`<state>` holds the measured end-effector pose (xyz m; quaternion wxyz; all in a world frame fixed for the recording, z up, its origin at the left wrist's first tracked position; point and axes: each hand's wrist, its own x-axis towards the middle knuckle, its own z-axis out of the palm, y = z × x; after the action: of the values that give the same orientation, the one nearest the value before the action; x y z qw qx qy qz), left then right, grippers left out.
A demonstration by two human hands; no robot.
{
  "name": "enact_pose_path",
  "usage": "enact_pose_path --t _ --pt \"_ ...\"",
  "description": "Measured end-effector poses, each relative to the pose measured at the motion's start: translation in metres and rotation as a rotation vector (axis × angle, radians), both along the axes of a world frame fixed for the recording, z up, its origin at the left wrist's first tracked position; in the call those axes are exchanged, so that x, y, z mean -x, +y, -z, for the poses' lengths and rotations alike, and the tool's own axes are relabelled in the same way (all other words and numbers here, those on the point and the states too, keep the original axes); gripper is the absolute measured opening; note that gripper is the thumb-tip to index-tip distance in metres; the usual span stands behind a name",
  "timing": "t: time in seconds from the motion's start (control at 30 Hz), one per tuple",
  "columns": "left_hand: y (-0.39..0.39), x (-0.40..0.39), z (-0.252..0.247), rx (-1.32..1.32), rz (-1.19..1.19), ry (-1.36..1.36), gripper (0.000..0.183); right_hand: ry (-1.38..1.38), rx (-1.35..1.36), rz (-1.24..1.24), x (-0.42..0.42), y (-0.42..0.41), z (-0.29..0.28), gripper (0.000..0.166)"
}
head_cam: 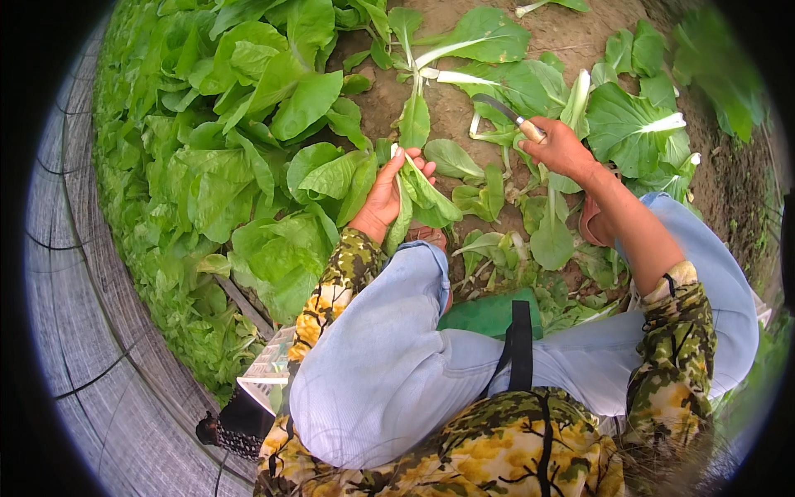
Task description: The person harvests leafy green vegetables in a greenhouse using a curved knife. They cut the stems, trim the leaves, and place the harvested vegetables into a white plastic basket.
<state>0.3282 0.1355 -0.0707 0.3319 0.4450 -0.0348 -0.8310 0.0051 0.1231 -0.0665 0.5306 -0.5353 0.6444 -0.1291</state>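
My left hand (390, 192) grips a small leafy green plant (428, 197) by its pale stem, its leaves hanging toward my knee. In my right hand (558, 146) is a sickle knife by its wooden handle (533, 132). Its curved metal blade (497, 107) points up and left, apart from the held plant. Just beyond my left hand, a leafy green with long white stalks (459, 46) lies spread on the soil. Cut greens with white stalk ends (646, 127) lie to the right of the knife.
Dense rows of standing leafy greens (217, 136) fill the left side. Loose leaves (497, 248) litter the soil around my feet. A white plastic crate (264, 373) stands by my left hip. Something green (490, 314) lies below my legs. Netting (81, 248) curves along the far left.
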Motion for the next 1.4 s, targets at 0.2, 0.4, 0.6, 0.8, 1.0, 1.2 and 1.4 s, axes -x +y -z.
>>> enact_pose_path --t 0.2,0.4,0.6,0.8,1.0,1.2,1.4 --pt "0.002 0.01 -0.001 -0.101 -0.075 -0.029 0.037 -0.168 0.025 0.072 -0.044 0.03 0.009 0.035" --pt "0.001 0.03 -0.025 0.204 0.391 -0.733 0.039 -0.225 0.087 0.076 -0.076 0.058 0.011 0.035" --pt "-0.005 0.008 -0.026 0.908 0.837 -1.472 0.023 -0.289 0.041 0.038 -0.107 0.085 0.018 0.042" --pt "-0.005 -0.041 -0.037 0.848 0.993 -1.839 0.023 -0.315 0.049 0.015 -0.139 0.087 0.027 0.045" --pt "0.001 -0.075 -0.03 0.967 1.057 -1.875 0.022 -0.338 0.063 0.101 -0.172 0.079 0.037 0.044" --pt "-0.004 -0.071 -0.034 0.804 1.102 -1.888 0.029 -0.344 0.095 0.152 -0.192 0.064 0.047 0.043" --pt "0.003 -0.085 -0.03 0.851 1.09 -1.889 0.033 -0.3 0.052 -0.049 -0.197 0.065 0.035 0.046"
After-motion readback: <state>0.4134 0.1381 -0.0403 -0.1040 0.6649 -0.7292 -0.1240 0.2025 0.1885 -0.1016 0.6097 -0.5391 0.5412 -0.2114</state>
